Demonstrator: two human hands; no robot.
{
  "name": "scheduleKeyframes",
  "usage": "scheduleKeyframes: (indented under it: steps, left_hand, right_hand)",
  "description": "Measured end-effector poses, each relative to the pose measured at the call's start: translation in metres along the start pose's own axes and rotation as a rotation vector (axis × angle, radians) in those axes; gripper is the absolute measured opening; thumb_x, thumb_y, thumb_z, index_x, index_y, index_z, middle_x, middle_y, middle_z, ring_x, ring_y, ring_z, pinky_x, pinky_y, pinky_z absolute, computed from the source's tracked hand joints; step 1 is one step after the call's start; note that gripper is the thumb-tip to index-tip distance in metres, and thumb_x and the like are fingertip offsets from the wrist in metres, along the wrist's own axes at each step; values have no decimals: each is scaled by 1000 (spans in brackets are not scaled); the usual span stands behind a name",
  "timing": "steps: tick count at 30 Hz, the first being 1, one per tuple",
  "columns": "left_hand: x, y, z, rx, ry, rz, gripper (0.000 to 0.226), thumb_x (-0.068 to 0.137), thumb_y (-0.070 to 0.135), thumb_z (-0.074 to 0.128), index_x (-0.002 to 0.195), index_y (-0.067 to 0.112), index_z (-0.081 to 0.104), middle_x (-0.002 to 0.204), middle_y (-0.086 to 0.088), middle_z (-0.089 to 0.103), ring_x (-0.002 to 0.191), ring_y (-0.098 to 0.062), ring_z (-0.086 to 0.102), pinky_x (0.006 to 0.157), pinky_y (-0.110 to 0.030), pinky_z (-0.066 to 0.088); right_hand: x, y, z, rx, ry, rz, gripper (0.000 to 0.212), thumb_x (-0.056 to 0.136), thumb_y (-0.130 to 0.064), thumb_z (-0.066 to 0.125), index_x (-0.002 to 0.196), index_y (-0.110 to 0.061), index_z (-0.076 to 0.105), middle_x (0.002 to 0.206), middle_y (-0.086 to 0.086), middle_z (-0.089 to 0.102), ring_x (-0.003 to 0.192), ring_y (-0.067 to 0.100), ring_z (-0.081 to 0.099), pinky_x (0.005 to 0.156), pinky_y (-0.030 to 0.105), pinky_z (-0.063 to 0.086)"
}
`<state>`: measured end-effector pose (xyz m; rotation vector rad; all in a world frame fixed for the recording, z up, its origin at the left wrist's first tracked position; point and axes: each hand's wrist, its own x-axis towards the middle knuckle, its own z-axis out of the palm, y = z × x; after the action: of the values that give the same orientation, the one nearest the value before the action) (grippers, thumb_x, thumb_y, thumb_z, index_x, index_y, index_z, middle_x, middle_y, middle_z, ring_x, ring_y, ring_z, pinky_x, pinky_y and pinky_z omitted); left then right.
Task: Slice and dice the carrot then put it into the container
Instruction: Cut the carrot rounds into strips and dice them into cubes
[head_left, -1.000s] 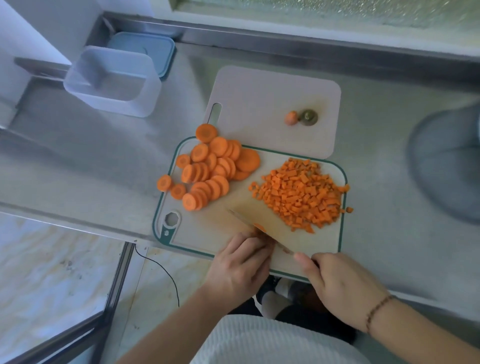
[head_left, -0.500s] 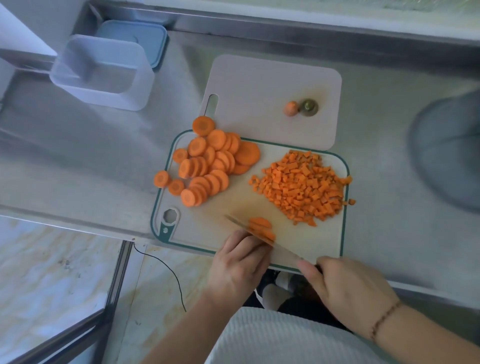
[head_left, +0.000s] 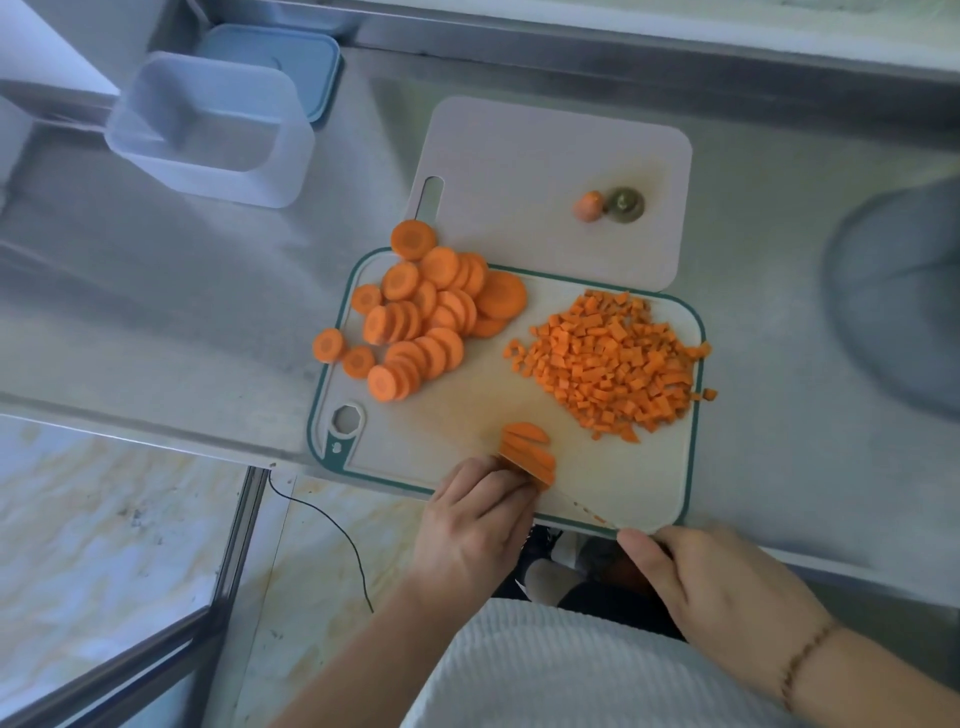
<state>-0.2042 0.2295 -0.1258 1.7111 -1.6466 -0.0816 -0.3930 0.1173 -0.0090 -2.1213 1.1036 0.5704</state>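
On the green-rimmed cutting board (head_left: 644, 483) lie a heap of round carrot slices (head_left: 426, 322) at the left and a pile of diced carrot (head_left: 608, 358) at the right. Near the board's front edge my left hand (head_left: 478, 525) holds down a small stack of carrot slices (head_left: 530, 457) with curled fingers. My right hand (head_left: 722, 587) grips the handle of a knife (head_left: 582, 506), whose blade runs along the stack, cutting it into strips. The empty translucent container (head_left: 208, 130) stands at the far left of the steel counter.
A second pale cutting board (head_left: 519, 171) lies behind, carrying the carrot tip and stem end (head_left: 608, 203). A blue lid (head_left: 291, 62) lies behind the container. A grey round object (head_left: 904, 301) is at the right edge. The counter's front edge (head_left: 130, 423) drops to the floor.
The knife has worked back along the stack toward my left hand, leaving cut strips exposed beyond the blade. My left hand has shifted slightly back.
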Motion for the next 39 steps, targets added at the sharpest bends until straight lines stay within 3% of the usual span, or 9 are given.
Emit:
scheduleKeyframes:
  steps: [2,9,15,17,22,30,32,36,39]
  left_hand:
    - [1,0,-1,-4,-10,-4,7,94,8,72,93,4,78,99,-2,74,95,-25,67,87,-36,55]
    - [12,-6,-16,3,-136,76,5,90,11,73,89,7,76,98,-3,71,94,-26,64,84,-40,55]
    - [48,-40,-28,31,-341,267,19,97,26,67,111,17,75,127,-9,65,112,-36,58,96,-44,49]
    - [59,-48,-25,-5,-422,355,21,101,30,62,111,18,75,127,-8,65,113,-34,58,96,-44,49]
    - [58,-46,-22,-27,-389,439,30,107,25,49,104,12,76,118,-11,69,105,-35,61,89,-42,53]
    - [49,-38,-14,52,-257,327,8,96,13,68,98,8,75,113,-12,69,98,-34,62,87,-40,53]
    - [47,-30,-10,75,-165,210,5,95,11,70,95,8,75,109,-11,69,94,-33,61,83,-39,54]
    - [37,-2,6,53,-12,-84,2,91,7,75,91,5,76,108,-10,68,88,-28,58,78,-37,53]
    - [34,11,16,46,55,-199,5,90,8,75,88,4,77,106,-8,68,84,-26,56,79,-33,51]
  right_hand:
    - [10,-12,3,-45,-8,-12,79,75,-75,-10,65,-24,49,61,-2,54,56,12,53,57,30,46]
    - [11,-2,-10,199,12,-20,68,81,-73,14,55,-17,40,44,-4,41,43,9,41,49,24,35]
    - [-8,39,-19,294,120,118,75,67,-87,9,52,-16,31,46,2,39,42,10,37,52,23,37]
    - [-6,42,-18,291,125,123,77,65,-88,7,51,-16,31,45,1,39,42,10,39,52,23,37]
    - [-8,36,-8,342,112,89,83,60,-96,6,49,-19,33,44,-1,41,42,10,39,51,23,35]
    - [-4,29,-7,347,122,102,73,74,-82,10,53,-18,37,44,-3,44,44,8,44,54,23,39]
    - [0,24,-6,330,126,85,70,82,-75,11,53,-18,38,44,-1,45,45,8,45,52,24,38]
    - [6,11,-6,266,113,56,65,81,-68,14,58,-16,45,49,0,46,49,11,48,56,28,43]
    - [4,4,-7,242,126,41,63,83,-67,13,60,-18,46,52,0,49,52,13,52,59,32,45]
